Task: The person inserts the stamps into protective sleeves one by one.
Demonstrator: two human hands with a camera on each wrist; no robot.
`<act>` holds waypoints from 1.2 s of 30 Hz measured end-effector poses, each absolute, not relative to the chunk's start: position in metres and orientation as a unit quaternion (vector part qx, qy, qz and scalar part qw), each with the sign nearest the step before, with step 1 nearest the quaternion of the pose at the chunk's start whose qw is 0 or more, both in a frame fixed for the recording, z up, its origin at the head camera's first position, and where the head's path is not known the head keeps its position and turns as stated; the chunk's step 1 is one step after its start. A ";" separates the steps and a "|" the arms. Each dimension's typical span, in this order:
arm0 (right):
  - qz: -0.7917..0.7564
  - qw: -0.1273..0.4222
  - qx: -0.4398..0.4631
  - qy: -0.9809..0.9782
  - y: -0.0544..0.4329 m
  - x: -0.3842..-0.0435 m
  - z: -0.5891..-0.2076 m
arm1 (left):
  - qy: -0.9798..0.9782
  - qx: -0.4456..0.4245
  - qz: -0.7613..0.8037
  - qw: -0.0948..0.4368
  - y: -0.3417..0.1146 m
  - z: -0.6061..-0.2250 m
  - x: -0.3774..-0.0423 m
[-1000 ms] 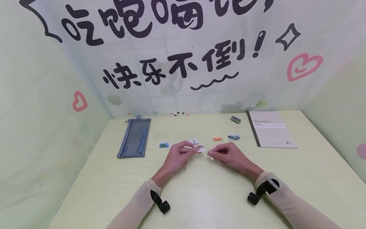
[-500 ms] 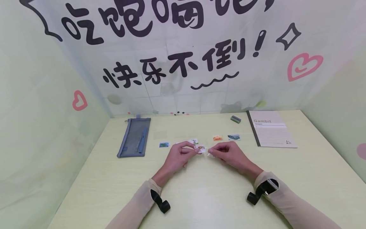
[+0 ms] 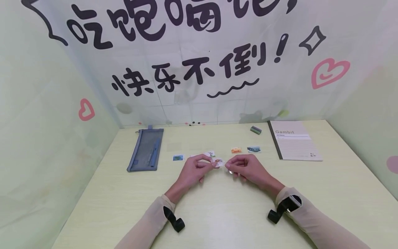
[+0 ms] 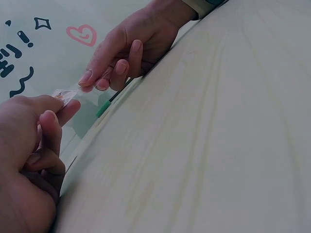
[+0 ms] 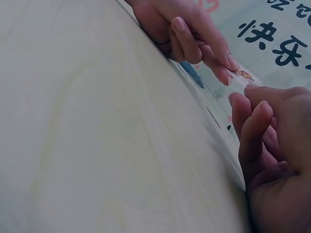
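In the head view, my left hand (image 3: 194, 169) pinches a small white stamp (image 3: 218, 162) with a reddish picture, thumb on top. My right hand (image 3: 248, 167) pinches a small clear piece of plastic film (image 3: 230, 172) close to the stamp's right edge. In the right wrist view, the stamp (image 5: 245, 74) lies between the two hands' fingertips; whether the film surrounds or only touches it I cannot tell. Another white stamp (image 3: 210, 153) lies on the table behind the left hand, partly hidden. To its left is a blue-green stamp (image 3: 178, 157).
An orange stamp (image 3: 236, 150) and a blue-grey stamp (image 3: 254, 149) lie behind the right hand. Further back is a small green block (image 3: 256, 130). A blue mesh pencil case (image 3: 144, 150) lies left, a notebook (image 3: 295, 141) right. Faint clear rectangles (image 3: 174, 147) lie at the back.
The right hand's fingertips and the film have shifted slightly against the stamp's right edge. The stamp has moved slightly right since the oldest frame, while the left hand stays nearly still.
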State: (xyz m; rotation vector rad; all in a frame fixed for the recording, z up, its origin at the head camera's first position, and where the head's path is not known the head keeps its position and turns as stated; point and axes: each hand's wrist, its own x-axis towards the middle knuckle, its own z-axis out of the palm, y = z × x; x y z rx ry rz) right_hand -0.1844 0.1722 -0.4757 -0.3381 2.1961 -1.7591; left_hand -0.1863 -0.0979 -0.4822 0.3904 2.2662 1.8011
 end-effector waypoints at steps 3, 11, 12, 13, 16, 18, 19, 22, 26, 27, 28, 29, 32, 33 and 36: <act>-0.618 0.152 -0.126 0.761 0.172 -0.184 -0.476 | 0.776 0.131 0.607 0.108 -0.097 -0.482 -0.186; -0.619 0.154 -0.141 0.757 0.170 -0.183 -0.476 | 0.790 0.133 0.589 0.104 -0.096 -0.482 -0.185; -0.618 0.153 -0.141 0.758 0.170 -0.183 -0.476 | 0.790 0.134 0.589 0.104 -0.096 -0.482 -0.185; -0.619 0.150 -0.141 0.758 0.170 -0.183 -0.476 | 0.790 0.135 0.588 0.105 -0.096 -0.482 -0.185; -0.619 0.143 -0.136 0.760 0.170 -0.183 -0.477 | 0.792 0.139 0.585 0.109 -0.096 -0.481 -0.185; -0.619 0.140 -0.133 0.761 0.170 -0.183 -0.477 | 0.793 0.143 0.582 0.113 -0.097 -0.481 -0.184; -0.619 0.139 -0.132 0.762 0.171 -0.184 -0.478 | 0.793 0.146 0.581 0.115 -0.097 -0.481 -0.184; -0.618 0.139 -0.132 0.763 0.171 -0.184 -0.478 | 0.795 0.157 0.574 0.118 -0.097 -0.480 -0.184; -0.615 0.140 -0.128 0.765 0.171 -0.185 -0.478 | 0.795 0.177 0.568 0.120 -0.097 -0.479 -0.185; -0.615 0.140 -0.128 0.765 0.171 -0.185 -0.478 | 0.794 0.182 0.568 0.121 -0.097 -0.479 -0.186; -0.614 0.140 -0.128 0.766 0.171 -0.185 -0.478 | 0.794 0.187 0.566 0.120 -0.097 -0.480 -0.186; -0.614 0.140 -0.127 0.767 0.171 -0.185 -0.478 | 0.794 0.191 0.564 0.119 -0.097 -0.480 -0.186; -0.614 0.139 -0.128 0.767 0.171 -0.184 -0.478 | 0.796 0.199 0.559 0.118 -0.097 -0.481 -0.186; -0.614 0.139 -0.129 0.766 0.170 -0.184 -0.478 | 0.797 0.201 0.558 0.118 -0.096 -0.482 -0.186; -0.615 0.143 -0.133 0.764 0.170 -0.183 -0.478 | 0.796 0.207 0.556 0.122 -0.096 -0.482 -0.185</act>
